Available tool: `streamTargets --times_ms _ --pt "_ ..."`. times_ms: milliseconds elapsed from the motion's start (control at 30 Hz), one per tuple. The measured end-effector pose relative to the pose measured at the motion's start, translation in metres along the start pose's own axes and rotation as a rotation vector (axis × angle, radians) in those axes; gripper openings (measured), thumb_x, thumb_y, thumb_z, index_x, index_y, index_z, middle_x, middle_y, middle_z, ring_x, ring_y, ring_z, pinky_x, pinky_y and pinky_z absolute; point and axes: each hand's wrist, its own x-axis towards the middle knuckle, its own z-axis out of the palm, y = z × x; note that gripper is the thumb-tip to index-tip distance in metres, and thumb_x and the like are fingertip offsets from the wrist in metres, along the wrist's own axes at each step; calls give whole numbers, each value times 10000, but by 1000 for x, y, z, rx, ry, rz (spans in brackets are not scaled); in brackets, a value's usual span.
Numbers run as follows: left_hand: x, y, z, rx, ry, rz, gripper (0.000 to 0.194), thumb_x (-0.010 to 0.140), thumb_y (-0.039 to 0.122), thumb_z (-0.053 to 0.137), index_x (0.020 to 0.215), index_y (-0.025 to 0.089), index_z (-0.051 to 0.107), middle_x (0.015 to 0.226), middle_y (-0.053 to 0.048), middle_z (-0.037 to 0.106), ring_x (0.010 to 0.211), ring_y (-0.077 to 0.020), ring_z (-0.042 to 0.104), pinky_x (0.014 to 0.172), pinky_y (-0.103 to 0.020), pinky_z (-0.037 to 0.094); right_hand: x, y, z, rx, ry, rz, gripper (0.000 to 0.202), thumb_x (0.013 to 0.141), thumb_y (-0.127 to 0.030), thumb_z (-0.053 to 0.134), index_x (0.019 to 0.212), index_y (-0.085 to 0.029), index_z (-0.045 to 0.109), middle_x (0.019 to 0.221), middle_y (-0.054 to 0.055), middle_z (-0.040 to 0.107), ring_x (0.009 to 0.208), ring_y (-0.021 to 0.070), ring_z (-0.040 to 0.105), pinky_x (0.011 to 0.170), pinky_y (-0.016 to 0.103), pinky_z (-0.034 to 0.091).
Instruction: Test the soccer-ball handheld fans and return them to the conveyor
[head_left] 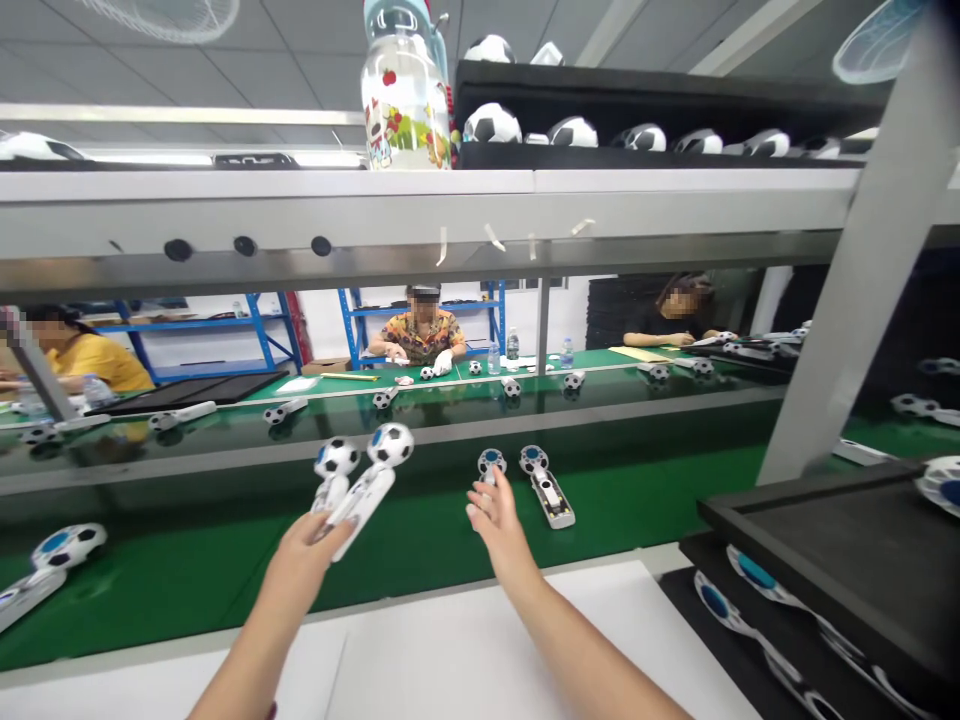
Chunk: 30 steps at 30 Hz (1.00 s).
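My left hand (304, 555) is closed around the handles of two white handheld devices with soccer-ball heads. The nearer device (373, 487) tilts up to the right, and the other device (335, 462) sits just left of it. Over the green belt (645, 490), my right hand (499, 520) has its fingers apart and slightly curled. Right behind those fingers lies a device with a blue disc (492, 460); its handle is mostly hidden, so contact cannot be told. To its right rests another device (547, 487), its handle showing an opened inside.
One more soccer-ball device (56, 560) lies at the belt's left. Black trays (825, 520) holding similar parts are stacked at the right, beside a slanted grey post (847, 270). Overhead runs a shelf (300, 215) with a bottle (405, 100). Several people sit across the line.
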Motion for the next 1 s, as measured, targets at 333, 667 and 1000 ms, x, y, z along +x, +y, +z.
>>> streamTargets --times_ms 333,667,1000 --pt "-109 70 47 -132 -32 566 495 744 417 513 1222 298 463 1408 -38 208 1258 -319 230 986 -474 269 -38 -106 37 446 -36 234 692 614 -360 723 1203 -302 364 1068 27 602 976 212 579 818 352 467" --pt "-84 59 48 -872 -567 -67 520 539 498 733 904 203 510 805 -28 581 742 -199 554 648 -285 452 -29 -90 30 368 -217 366 386 599 -376 724 865 -191 515 747 13 633 698 174 626 696 336 499" --pt "-68 43 55 -832 -412 -404 650 713 710 381 1041 178 558 1003 -78 616 1014 -228 521 781 -282 437 -12 -61 15 156 -113 302 503 647 -622 579 816 -151 534 616 25 605 524 140 567 485 236 428"
